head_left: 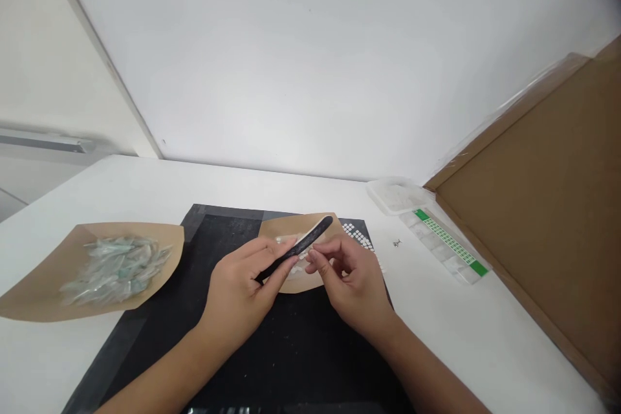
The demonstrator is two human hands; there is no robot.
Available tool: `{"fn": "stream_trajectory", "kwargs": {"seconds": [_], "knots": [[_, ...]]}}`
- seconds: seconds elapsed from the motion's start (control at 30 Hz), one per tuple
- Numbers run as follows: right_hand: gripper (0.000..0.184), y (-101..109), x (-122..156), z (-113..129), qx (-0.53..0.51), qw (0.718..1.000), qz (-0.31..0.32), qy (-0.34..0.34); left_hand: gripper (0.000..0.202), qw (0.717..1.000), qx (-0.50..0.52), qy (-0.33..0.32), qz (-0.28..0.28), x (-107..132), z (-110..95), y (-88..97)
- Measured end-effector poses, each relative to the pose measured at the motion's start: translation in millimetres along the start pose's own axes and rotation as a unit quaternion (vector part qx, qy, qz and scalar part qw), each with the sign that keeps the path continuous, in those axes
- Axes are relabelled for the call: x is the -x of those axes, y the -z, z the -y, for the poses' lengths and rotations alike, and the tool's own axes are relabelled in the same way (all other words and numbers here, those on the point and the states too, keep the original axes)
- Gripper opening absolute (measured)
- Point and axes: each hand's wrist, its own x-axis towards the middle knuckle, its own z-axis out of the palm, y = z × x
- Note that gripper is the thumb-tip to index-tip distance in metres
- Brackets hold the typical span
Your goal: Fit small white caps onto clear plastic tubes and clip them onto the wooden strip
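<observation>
My left hand [250, 281] grips a black nail file [310, 237] between thumb and fingers. The file has rounded ends, looks slightly curved and slants up to the right. Just right of it, my right hand [352, 278] is closed in a pinch close to the file's edge. Something small and pale shows at those fingertips, too small to name. Beneath both hands lies a brown paper sheet [274, 229] carrying small clear or whitish pieces, partly hidden by the fingers.
A black mat [301, 356] covers the table's middle. On the left, brown paper [36, 278] bears a pile of small clear plastic packets [119, 268]. White round stickers [358, 235] lie at the mat's right. Beyond are a clear compartment box [451, 246] and a cardboard panel [543, 207].
</observation>
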Motion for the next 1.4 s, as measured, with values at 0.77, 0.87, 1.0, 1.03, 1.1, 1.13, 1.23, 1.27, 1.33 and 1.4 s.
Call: {"fn": "stream_trajectory", "kwargs": {"seconds": [0.77, 0.87, 1.0, 1.03, 1.1, 1.13, 1.23, 1.27, 1.33, 1.4], "knots": [[0.023, -21.1, -6.6, -3.0, 0.340, 0.894, -0.140, 0.255, 0.026, 0.998, 0.021, 0.049, -0.013, 4.1, -8.4, -0.7], [0.019, -20.2, -6.0, -4.2, 0.316, 0.910, -0.127, 0.236, 0.024, 0.998, 0.023, 0.054, -0.008, 4.2, -8.0, -2.4], [0.017, -19.5, -3.3, -3.9, 0.297, 0.923, -0.078, 0.232, 0.023, 0.999, 0.013, 0.042, -0.013, 4.7, -6.2, -4.3], [0.018, -19.5, -2.9, -3.7, 0.296, 0.924, -0.065, 0.233, 0.024, 0.999, 0.006, 0.034, -0.019, 4.7, -5.9, -4.5], [0.020, -19.4, -3.2, -3.6, 0.300, 0.923, -0.064, 0.234, 0.024, 0.999, -0.006, 0.014, -0.033, 4.5, -6.1, -4.7], [0.020, -19.2, -4.0, -3.9, 0.305, 0.921, -0.076, 0.232, 0.024, 0.999, -0.009, 0.006, -0.038, 4.3, -6.5, -4.8], [0.020, -17.9, -8.2, -5.6, 0.323, 0.909, -0.125, 0.231, 0.024, 0.999, -0.015, -0.009, -0.045, 4.3, -7.7, -5.2], [0.020, -17.5, -9.6, -6.0, 0.331, 0.904, -0.131, 0.236, 0.024, 0.999, -0.020, -0.012, -0.045, 4.6, -7.7, -5.4], [0.024, -17.2, -11.2, -6.1, 0.348, 0.894, -0.128, 0.252, 0.024, 0.998, -0.032, -0.016, -0.045, 5.4, -7.1, -6.0], [0.027, -17.5, -11.0, -5.0, 0.361, 0.886, -0.104, 0.271, 0.024, 0.998, -0.041, -0.021, -0.047, 6.5, -6.3, -6.5]]}}
